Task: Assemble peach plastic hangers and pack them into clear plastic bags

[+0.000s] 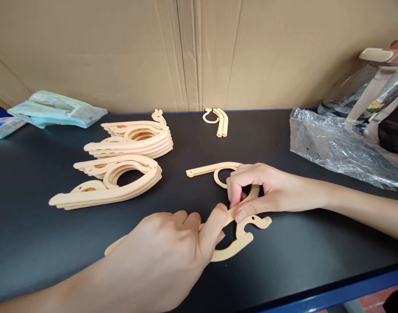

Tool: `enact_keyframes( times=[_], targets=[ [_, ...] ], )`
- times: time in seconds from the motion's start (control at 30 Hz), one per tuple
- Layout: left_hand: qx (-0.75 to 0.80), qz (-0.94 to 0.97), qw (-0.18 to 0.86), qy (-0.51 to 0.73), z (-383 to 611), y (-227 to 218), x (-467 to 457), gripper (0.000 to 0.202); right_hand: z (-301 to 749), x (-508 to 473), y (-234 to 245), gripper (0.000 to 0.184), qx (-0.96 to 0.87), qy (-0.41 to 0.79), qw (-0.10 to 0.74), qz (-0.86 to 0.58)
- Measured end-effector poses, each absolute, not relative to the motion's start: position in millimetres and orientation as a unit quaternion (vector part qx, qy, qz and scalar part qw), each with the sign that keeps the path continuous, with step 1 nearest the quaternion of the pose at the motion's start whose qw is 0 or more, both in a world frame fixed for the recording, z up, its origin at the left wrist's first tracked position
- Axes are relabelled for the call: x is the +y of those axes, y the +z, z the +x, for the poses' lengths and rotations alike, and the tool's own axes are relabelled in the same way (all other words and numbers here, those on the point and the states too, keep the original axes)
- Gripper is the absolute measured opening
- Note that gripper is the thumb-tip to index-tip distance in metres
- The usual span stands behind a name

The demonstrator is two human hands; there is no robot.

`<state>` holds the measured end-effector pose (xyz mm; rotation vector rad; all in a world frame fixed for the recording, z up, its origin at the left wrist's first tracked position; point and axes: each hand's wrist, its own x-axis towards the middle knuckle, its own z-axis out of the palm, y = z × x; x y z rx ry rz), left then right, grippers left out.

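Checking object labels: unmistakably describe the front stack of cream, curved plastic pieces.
From the brown cardboard panel, look down to the left side of the black tabletop. The front stack lies there, nearer the camera than the similar rear stack.

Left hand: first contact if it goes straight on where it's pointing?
Likely the right hand, its thumb just ahead along the cream strip that the left hand already grips; exact depth is unclear from this one view.
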<state>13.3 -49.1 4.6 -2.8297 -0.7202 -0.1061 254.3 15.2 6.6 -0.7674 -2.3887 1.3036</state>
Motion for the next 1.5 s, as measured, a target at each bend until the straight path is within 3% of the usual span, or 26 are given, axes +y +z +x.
enact_keyframes(
  times=[0.27,0.37,0.47,0.7,0.83,1.03,1.13,1.3,1.5],
  targets=[
    [-0.218,-0.959,0.161,-0.086,14.8,10.5,-50.1,0.025,255.3,13.9,7.2,0.018,-0.819,0.479,0.190,-0.252],
    [-0.204,-0.962,0.145,-0.111,14.7,13.5,-51.1,0.023,256.0,13.8,7.2,0.016,-0.777,0.475,0.283,-0.301],
    [-0.210,-0.963,0.114,-0.122,13.6,14.7,-51.1,0.030,258.1,19.4,3.7,0.016,-0.771,0.362,0.364,-0.377],
    [-0.194,-0.970,0.030,-0.144,10.6,15.0,-46.6,0.043,264.0,30.7,-6.9,0.026,-0.853,0.211,0.262,-0.399],
    [-0.183,-0.965,0.006,-0.186,8.3,12.6,-45.9,0.045,263.9,28.1,-5.5,0.025,-0.847,0.195,0.234,-0.436],
    [-0.182,-0.960,-0.044,-0.207,8.1,9.5,-40.4,0.039,263.7,24.3,-2.0,0.028,-0.768,0.284,0.294,-0.493],
    [-0.226,-0.950,-0.061,-0.207,7.5,6.0,-37.7,0.025,264.1,23.5,-3.2,0.037,-0.750,0.311,0.312,-0.493],
    [-0.336,-0.916,-0.071,-0.209,6.8,-0.7,-34.0,0.045,264.0,22.3,-3.0,0.042,-0.746,0.309,0.318,-0.497],
    [-0.333,-0.917,-0.077,-0.206,7.7,-0.8,-34.8,0.027,262.3,22.0,-1.2,0.037,-0.751,0.293,0.310,-0.503]
  ],
)
